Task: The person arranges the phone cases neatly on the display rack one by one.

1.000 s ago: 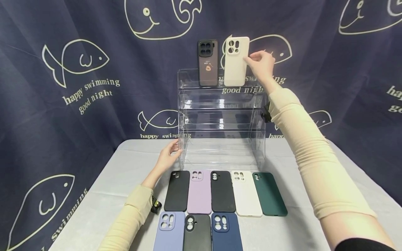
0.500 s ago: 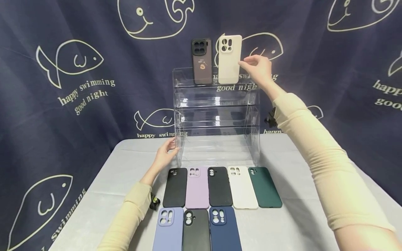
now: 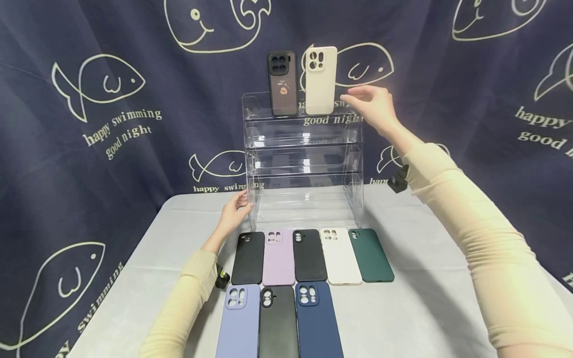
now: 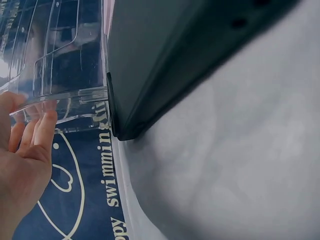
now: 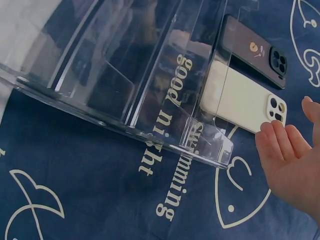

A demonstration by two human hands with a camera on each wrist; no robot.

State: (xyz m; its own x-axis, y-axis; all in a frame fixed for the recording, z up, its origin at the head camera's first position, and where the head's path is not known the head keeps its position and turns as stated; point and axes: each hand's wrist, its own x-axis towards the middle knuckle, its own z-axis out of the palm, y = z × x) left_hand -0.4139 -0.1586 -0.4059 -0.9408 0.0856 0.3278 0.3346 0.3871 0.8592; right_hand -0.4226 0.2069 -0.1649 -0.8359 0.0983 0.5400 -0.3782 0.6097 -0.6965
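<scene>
A clear tiered display rack (image 3: pixel 309 196) stands on the table. My left hand (image 3: pixel 234 211) grips its left side edge, thumb on one face and fingers behind, as the left wrist view shows. On the top tier a cream phone case (image 3: pixel 322 84) leans upright, right of a dark translucent phone case (image 3: pixel 283 87) with a black camera frame. My right hand (image 3: pixel 373 104) hovers just right of the cream case, holding nothing, with a gap between fingertips and case. In the right wrist view its fingers (image 5: pixel 285 142) are extended near the case's camera end.
Before the rack lies a row of phone cases: black (image 3: pixel 248 258), lilac (image 3: pixel 279 258), another black (image 3: pixel 310 256), white (image 3: pixel 342 256) and green (image 3: pixel 371 256). Nearer are periwinkle (image 3: pixel 238 323), dark grey (image 3: pixel 278 323) and navy (image 3: pixel 318 320) cases. A dark blue curtain (image 3: pixel 147 30) hangs behind.
My right hand has let go of the cream case and drawn away to the right, while the case stays standing on the top tier. My left hand keeps its hold; the head view has shifted slightly.
</scene>
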